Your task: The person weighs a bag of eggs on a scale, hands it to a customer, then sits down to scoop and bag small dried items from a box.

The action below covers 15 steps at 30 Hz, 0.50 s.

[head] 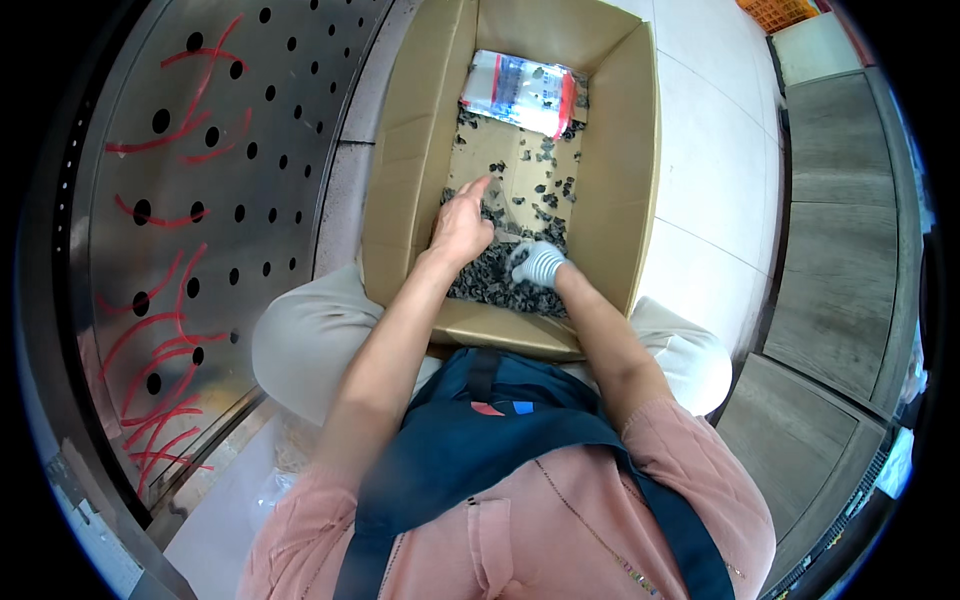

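Note:
A deep cardboard box [396, 180] stands between my knees, with dark, crinkled dried pieces [487, 281], perhaps black fungus, heaped at its near end. My left hand [463, 225] is bare and reaches in by the left wall, index finger stretched forward. It holds a clear plastic bag [499, 202], whose outline is hard to make out. A striped glove covers my right hand [538, 264], low over the heap at the right. Its fingers curl around some dark pieces, slightly blurred. Flat packs of printed plastic packaging [517, 90] lie at the box's far end.
A perforated metal panel [251, 184] with red marks rises close on the left. Grey wood-look cabinet doors [840, 285] line the right, beyond pale floor tiles [709, 150]. An orange plastic crate [778, 13] stands at the far right. Loose dark pieces [551, 199] are scattered over the box bottom.

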{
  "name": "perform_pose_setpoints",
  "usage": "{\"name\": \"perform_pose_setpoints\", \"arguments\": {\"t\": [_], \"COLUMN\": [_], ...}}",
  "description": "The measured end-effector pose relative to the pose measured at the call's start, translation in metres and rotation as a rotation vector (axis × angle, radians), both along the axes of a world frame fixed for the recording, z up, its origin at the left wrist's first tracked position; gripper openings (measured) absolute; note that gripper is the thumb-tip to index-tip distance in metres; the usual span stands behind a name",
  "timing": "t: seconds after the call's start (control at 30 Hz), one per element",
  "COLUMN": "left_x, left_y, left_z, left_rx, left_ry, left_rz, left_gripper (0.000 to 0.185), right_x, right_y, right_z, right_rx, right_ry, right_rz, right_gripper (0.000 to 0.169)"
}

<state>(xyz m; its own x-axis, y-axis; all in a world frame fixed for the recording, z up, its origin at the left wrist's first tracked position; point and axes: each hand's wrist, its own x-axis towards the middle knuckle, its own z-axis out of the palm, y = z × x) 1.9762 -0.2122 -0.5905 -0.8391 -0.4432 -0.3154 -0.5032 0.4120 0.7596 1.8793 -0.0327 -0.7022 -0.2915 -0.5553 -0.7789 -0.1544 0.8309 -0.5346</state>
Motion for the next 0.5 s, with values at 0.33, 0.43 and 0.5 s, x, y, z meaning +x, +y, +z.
{"name": "perform_pose_setpoints", "arguments": {"t": [0.33, 0.43, 0.5], "left_x": [0.001, 0.002, 0.003], "left_y": [0.009, 0.016, 0.017], "left_z": [-0.001, -0.004, -0.001], "left_rx": [-0.056, -0.141, -0.131], "left_ry": [0.091, 0.181, 0.169], "left_rz": [-0.084, -0.160, -0.184], "left_gripper": [0.071, 0.074, 0.076], "right_x": [-0.018, -0.012, -0.017], "right_y": [-0.024, -0.034, -0.033], "right_z": [0.146, 0.157, 0.136], "right_rx": [-0.446, -0.374, -0.361], "right_ry": [-0.733, -0.715, -0.725], "right_rz": [-0.910, -0.932, -0.950], "right_gripper": [0.039, 0.037, 0.034]}}
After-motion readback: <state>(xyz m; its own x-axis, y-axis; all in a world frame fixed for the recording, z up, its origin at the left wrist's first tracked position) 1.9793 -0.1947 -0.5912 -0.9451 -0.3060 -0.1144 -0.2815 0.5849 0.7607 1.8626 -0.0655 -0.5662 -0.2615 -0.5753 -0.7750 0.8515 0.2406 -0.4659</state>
